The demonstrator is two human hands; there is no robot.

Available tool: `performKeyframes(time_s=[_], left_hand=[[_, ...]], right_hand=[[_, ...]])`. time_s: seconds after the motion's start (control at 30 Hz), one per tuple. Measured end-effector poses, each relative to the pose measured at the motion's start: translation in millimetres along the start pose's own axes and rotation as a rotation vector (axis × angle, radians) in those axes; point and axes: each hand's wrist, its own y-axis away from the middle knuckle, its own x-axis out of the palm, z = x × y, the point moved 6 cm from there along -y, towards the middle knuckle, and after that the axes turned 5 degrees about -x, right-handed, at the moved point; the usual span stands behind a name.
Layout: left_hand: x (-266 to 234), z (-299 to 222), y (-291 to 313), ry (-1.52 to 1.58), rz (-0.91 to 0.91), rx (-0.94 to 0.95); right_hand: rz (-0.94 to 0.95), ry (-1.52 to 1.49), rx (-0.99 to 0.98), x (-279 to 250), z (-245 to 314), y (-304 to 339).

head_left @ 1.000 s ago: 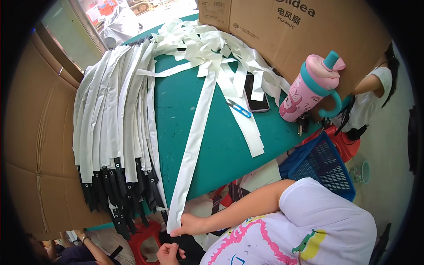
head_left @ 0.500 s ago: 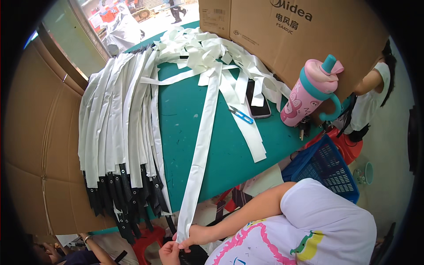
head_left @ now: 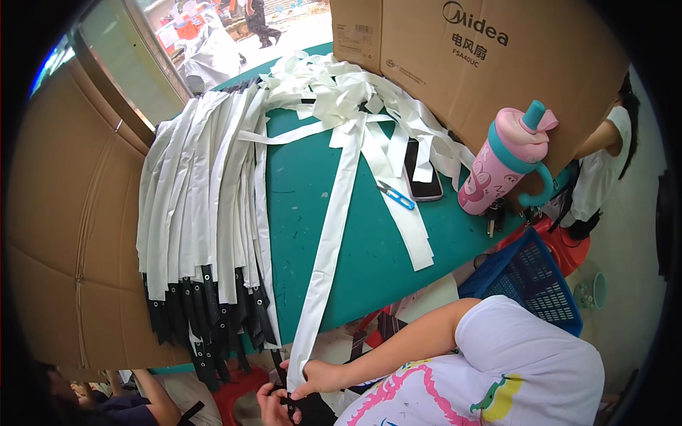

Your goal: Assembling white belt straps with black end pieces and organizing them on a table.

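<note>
A long white fabric strip [head_left: 323, 266] runs from the tangled pile of white strips [head_left: 341, 85] across the green table and over its front edge. My right hand [head_left: 317, 378] pinches its lower end between thumb and fingers. Just below and to the left, my left hand [head_left: 275, 406] has its fingers curled around a narrow black piece that looks like a strap, partly hidden by the fingers. On the left, a thick row of white strips [head_left: 202, 192] hangs over the table edge, with black eyeleted ends [head_left: 206, 305] showing beneath.
On the green table [head_left: 305, 184] lie blue thread snips [head_left: 398, 196] and a phone [head_left: 425, 186], beside a pink tumbler [head_left: 501, 167]. A large cardboard box [head_left: 426, 71] stands behind. A blue basket [head_left: 529, 277] is at right. Other people [head_left: 142, 397] sit lower left and far right.
My left fingers have shifted from the white strip's end to the black piece beside it. My right hand still grips the strip. The whole view has shifted slightly.
</note>
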Motion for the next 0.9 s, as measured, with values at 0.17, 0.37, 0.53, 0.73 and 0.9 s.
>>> performKeyframes(time_s=[0.17, 0.37, 0.53, 0.73, 0.9], left_hand=[[13, -24, 3, -0.582, -0.225, 0.405], [-54, -85, 51, -0.736, -0.056, 0.203], [-160, -143, 83, -0.736, -0.182, 0.101], [-161, -238, 46, -0.703, -0.355, 0.608], [-73, -376, -31, -0.452, -0.493, 0.793]], right_hand=[[0.115, -0.061, 0.069, 39, -14, -9], [0.007, -0.768, -0.135, -11, 74, -48], [-0.85, -0.619, -0.324, -208, 203, -74], [-0.877, -0.432, -0.672, -251, 394, -213], [-0.79, 0.407, -0.631, -209, 565, -325]])
